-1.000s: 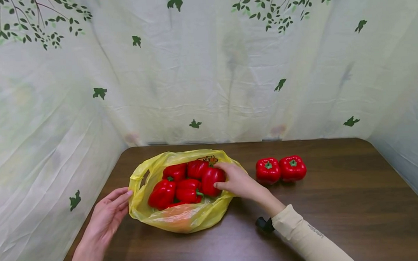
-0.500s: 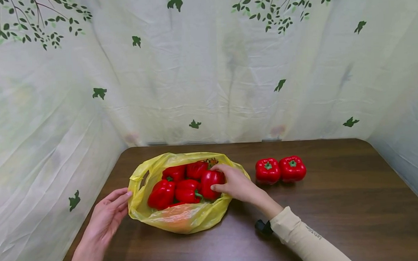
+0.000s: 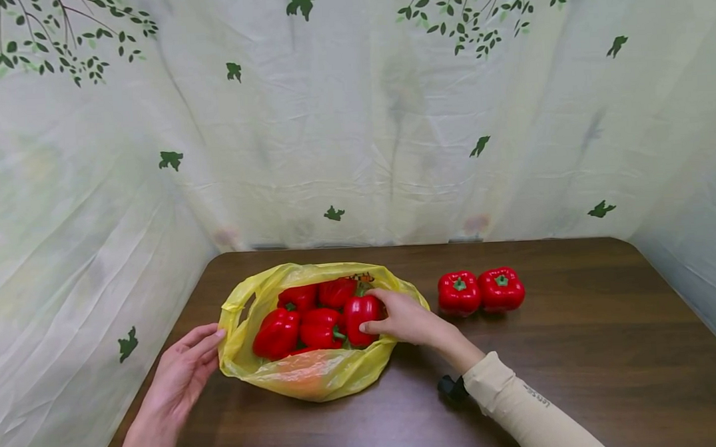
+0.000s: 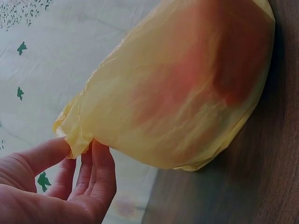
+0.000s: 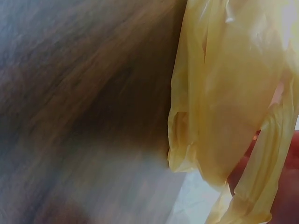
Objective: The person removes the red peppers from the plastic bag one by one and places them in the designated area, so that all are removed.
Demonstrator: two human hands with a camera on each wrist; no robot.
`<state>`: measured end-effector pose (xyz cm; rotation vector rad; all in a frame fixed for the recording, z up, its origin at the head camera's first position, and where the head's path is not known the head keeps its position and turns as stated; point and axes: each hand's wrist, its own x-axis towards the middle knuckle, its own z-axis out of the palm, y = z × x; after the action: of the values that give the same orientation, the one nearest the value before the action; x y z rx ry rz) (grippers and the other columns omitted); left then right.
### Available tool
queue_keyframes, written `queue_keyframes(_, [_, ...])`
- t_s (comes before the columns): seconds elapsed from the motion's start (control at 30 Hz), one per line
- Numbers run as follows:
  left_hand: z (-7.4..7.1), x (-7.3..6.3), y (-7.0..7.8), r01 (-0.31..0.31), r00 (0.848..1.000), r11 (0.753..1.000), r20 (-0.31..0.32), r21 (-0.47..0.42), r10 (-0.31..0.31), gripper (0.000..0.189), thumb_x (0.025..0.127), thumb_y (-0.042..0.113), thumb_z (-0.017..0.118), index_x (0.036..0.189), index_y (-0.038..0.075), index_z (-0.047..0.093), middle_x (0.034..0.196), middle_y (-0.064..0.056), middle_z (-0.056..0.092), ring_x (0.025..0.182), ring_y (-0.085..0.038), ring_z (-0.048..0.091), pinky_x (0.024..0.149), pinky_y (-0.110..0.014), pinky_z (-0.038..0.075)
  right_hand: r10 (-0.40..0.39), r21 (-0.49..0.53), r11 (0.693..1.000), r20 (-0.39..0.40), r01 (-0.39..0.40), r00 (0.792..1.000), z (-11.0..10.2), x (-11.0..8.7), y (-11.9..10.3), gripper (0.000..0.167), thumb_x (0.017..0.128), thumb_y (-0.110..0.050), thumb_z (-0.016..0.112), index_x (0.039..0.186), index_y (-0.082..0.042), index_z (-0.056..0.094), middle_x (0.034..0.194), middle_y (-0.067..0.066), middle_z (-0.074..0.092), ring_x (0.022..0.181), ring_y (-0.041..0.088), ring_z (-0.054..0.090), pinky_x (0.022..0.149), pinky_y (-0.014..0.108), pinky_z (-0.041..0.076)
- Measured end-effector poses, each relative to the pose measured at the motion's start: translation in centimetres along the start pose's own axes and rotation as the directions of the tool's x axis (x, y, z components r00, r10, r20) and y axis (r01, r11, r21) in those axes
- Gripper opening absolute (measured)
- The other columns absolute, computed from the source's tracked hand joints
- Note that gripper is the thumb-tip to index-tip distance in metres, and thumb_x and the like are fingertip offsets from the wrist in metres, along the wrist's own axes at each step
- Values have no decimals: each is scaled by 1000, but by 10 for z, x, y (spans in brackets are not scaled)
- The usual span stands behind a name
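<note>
A yellow plastic bag (image 3: 361,372) lies with its mouth wide on the table, several red bell peppers (image 3: 277,334) inside. My left hand (image 3: 181,372) pinches the bag's left edge between thumb and fingers; the left wrist view shows the gathered plastic (image 4: 79,140) at the fingertips. Reaching in over the right rim, my right hand (image 3: 411,320) grips a bell pepper (image 3: 360,315), thumb in front and fingers behind. That pepper's stem points away from me. In the right wrist view the bag (image 5: 233,84) covers most of the hand (image 5: 287,182).
Two more red bell peppers (image 3: 481,291) stand side by side on the table, right of the bag. The brown wooden table (image 3: 585,347) ends at a pale curtain (image 3: 360,137) with leaf prints, which hangs behind and along both sides.
The pepper in my right hand has shifted slightly down and turned more upright among the others. The bag's back rim has sunk a little. My left hand keeps its place.
</note>
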<state>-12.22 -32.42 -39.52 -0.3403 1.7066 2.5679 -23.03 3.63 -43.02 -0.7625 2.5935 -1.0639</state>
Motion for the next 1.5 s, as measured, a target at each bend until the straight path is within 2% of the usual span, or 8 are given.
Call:
queue_keyframes(0.27, [0,0,-1,2,1000,1000,-3,6,-2,16,98,2,59,95,11,72,97,-3,69,88,-16,68,80,-29,56,-50,32,998,14,49,999,-1,-1,2,58,86,-35,76,134,-11,52,114,-1,61,97,14,58,83,33,51])
queue_keyframes(0.47, [0,1,-1,3,1000,1000,-2,2,-3,16,98,2,59,95,11,72,97,-4,69,88,-16,69,80,-29,56,-95,74,993,-28,97,995,0,-1,4,56,83,-24,79,131,-14,52,119,-1,58,101,14,58,85,31,51])
queue_keyframes(0.67, [0,2,-2,10,1000,1000,-9,4,-10,16,98,2,59,95,11,72,96,-3,69,88,-16,69,80,-29,56,-110,121,986,-62,116,992,0,-3,3,75,76,-19,82,141,-15,43,124,-2,57,105,15,58,83,29,53])
queue_keyframes(0.8, [0,2,-1,19,1000,1000,-18,11,-19,15,98,3,59,95,12,72,97,-3,68,88,-16,69,81,-29,56,-134,109,984,-67,141,989,-1,-5,4,85,75,-18,82,147,-12,38,132,0,53,111,16,55,88,32,51])
queue_keyframes(1.03, [2,3,2,37,999,999,-38,22,-36,14,97,5,61,95,13,73,98,-2,69,88,-16,69,82,-29,55,-204,68,975,-86,210,975,-2,-9,5,75,74,-19,82,141,-14,47,133,-3,53,116,12,52,94,34,49])
queue_keyframes(1.23, [3,3,4,50,998,998,-48,28,-48,12,97,7,62,96,14,72,99,-1,68,90,-16,68,83,-29,55,-219,149,961,-107,233,970,-3,-13,5,73,75,-14,82,139,-16,46,128,-5,54,112,13,55,89,32,52])
queue_keyframes(1.5, [3,3,4,64,997,998,-51,24,-62,12,96,7,63,96,14,72,99,-1,68,90,-15,68,83,-28,55,-206,215,948,-146,234,968,-6,-20,5,72,76,-19,83,139,-24,46,126,-6,55,111,14,54,85,33,54])
